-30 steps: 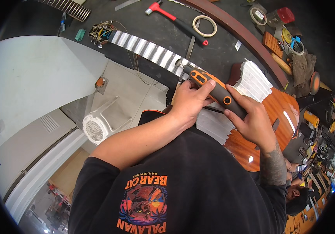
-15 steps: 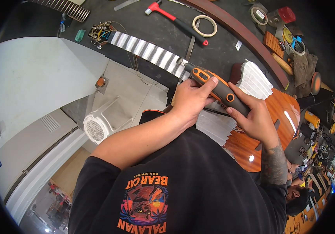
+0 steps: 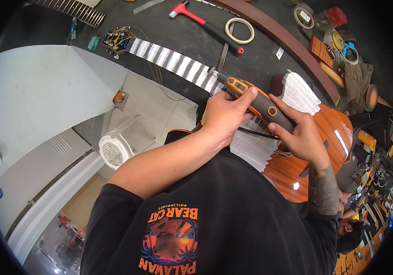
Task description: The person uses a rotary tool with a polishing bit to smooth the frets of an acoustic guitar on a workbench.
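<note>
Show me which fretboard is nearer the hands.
The white-striped fretboard, by the tip of the rotary tool; the other, dark fretboard lies at upper left.

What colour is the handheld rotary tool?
The rotary tool is dark grey with bright orange accents, seen best in the head view.

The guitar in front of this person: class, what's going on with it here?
A person's left hand and right hand both grip an orange-and-dark rotary tool. Its small round tip is at the guitar's neck, which is striped white and dark; whether it touches is hard to tell. White sheets partly cover the glossy reddish-brown body. A red-and-black hammer lies on the dark bench beyond.
</note>
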The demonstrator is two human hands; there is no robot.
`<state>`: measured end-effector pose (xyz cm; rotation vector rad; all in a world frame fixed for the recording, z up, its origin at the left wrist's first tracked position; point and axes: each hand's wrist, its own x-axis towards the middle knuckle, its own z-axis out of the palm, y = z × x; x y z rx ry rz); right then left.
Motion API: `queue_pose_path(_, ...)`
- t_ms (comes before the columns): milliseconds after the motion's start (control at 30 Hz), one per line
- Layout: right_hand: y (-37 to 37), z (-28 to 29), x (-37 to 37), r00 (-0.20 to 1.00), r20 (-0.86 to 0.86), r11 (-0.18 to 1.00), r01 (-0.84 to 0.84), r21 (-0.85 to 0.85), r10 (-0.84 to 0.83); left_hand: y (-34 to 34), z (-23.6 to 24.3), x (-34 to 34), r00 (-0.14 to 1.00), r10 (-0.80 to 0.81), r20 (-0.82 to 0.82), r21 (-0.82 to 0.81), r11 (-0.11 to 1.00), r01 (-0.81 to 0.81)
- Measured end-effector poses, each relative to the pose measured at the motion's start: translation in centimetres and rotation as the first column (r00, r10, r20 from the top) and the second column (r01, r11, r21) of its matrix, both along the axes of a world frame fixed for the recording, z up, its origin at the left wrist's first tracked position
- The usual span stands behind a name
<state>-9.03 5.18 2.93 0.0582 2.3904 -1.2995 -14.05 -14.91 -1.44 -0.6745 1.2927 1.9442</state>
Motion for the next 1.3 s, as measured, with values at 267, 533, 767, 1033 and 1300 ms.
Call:
queue_pose_path(267,0.2,-0.2,0.0,0.999,0.026,1.0,0.022,-0.005,-0.022,0.2,-0.4,-0.3,1.0,-0.02,0.01,0.005,1.0,0.02)
queue_pose_path(533,0.2,0.1,-0.1,0.995,0.097,1.0,0.031,-0.003,-0.03,0.2,-0.4,-0.3,1.0,-0.014,0.025,-0.013,1.0,0.015)
queue_pose_path(767,0.3,0.6,2.3,0.999,-0.051,0.999,0.014,0.032,-0.012,0.0,-0.4,1.5,0.999,-0.045,-0.013,0.058,0.997,0.046)
queue_pose_path(1033,-0.4,1.8,5.4,0.997,-0.081,0.987,0.013,0.161,0.0,-0.6,-0.2,3.8,0.997,-0.063,0.048,0.213,0.976,0.051)
queue_pose_path(1300,-2.0,1.7,5.6,0.982,-0.158,0.963,-0.054,0.263,0.098,-2.3,-0.8,4.5,0.996,-0.06,0.066,0.25,0.967,0.042)
